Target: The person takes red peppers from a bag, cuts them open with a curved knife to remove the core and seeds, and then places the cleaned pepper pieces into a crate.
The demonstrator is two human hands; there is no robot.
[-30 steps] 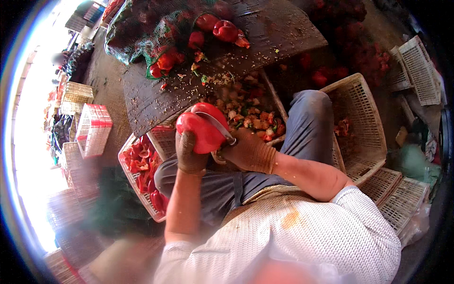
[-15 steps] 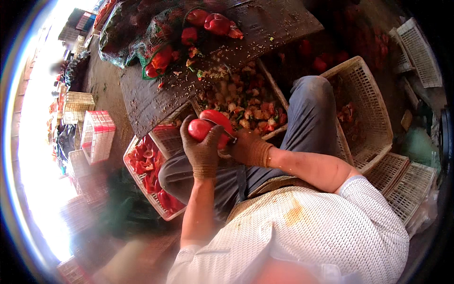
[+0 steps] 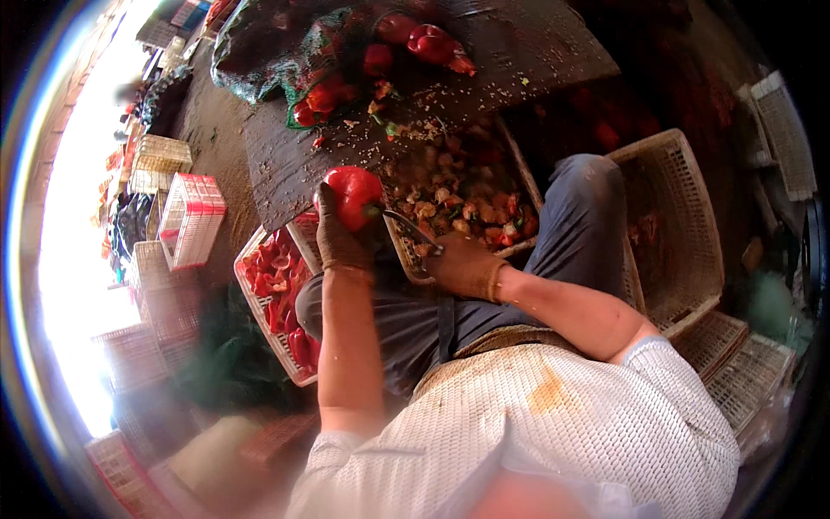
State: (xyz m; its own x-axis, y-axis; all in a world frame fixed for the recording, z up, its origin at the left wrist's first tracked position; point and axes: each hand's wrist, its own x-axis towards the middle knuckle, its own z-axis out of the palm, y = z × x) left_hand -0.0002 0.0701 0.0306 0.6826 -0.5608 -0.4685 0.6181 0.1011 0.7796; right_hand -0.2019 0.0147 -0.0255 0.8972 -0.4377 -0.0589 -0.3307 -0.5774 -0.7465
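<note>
My left hand [image 3: 343,242], in a brown work glove, is closed round a red bell pepper [image 3: 354,195] with its green stem end toward the right. My right hand [image 3: 468,266], gloved alike, grips a knife [image 3: 413,227]. The blade points up and left toward the stem end; whether its tip touches the pepper I cannot tell. Beneath the hands and beyond them is a crate [image 3: 526,166] of cut-off pepper cores and stems [image 3: 467,212]. Left of my knee, a pale crate [image 3: 252,290] holds cut red pepper pieces [image 3: 278,290].
A dark board [image 3: 519,43] scattered with seeds lies ahead, bearing whole red peppers [image 3: 432,43] and a green mesh sack [image 3: 277,52]. An open crate [image 3: 687,208] stands right of my knee. More crates [image 3: 194,221] stand at the left and at the far right.
My left hand has moved up and away with a pepper, now turned stem end to the right. The knife, earlier against the pepper, shows more of its blade. The whole view has shifted slightly.
</note>
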